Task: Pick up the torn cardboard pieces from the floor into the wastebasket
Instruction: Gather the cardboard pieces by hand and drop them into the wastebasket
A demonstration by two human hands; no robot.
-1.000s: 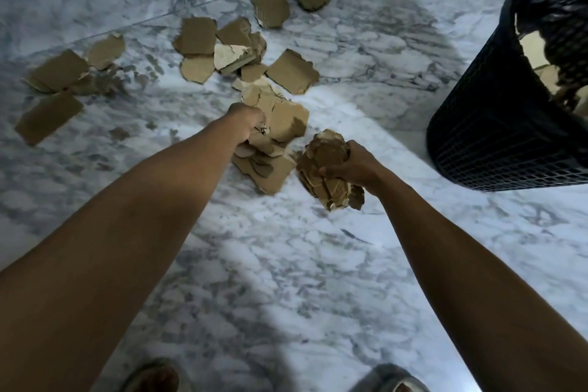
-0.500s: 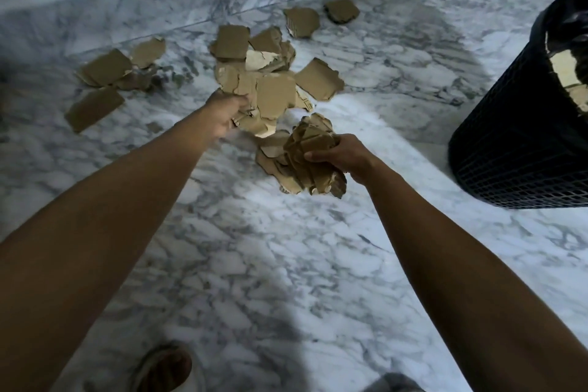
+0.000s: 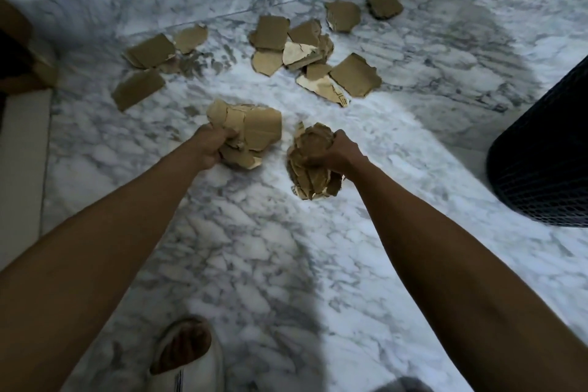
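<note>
My left hand [image 3: 212,145] grips a bunch of torn brown cardboard pieces [image 3: 251,127], lifted off the marble floor. My right hand [image 3: 342,153] holds a second, crumpled bundle of cardboard [image 3: 310,169] that hangs below the fist. Several more torn pieces [image 3: 354,78] lie scattered on the floor beyond both hands, toward the wall. A group of them lies at the left [image 3: 149,51]. The black mesh wastebasket [image 3: 547,169] stands at the right edge, partly cut off by the frame; its opening is out of view.
A marble skirting [image 3: 222,0] runs along the wall behind the scattered pieces. A foot in a white slipper [image 3: 187,353] stands at the bottom centre. A dark object [image 3: 19,51] sits at the far left edge.
My left hand has lifted its bunch of cardboard off the floor pile and drawn it back. The view has swung left, pushing the wastebasket further toward the right edge.
</note>
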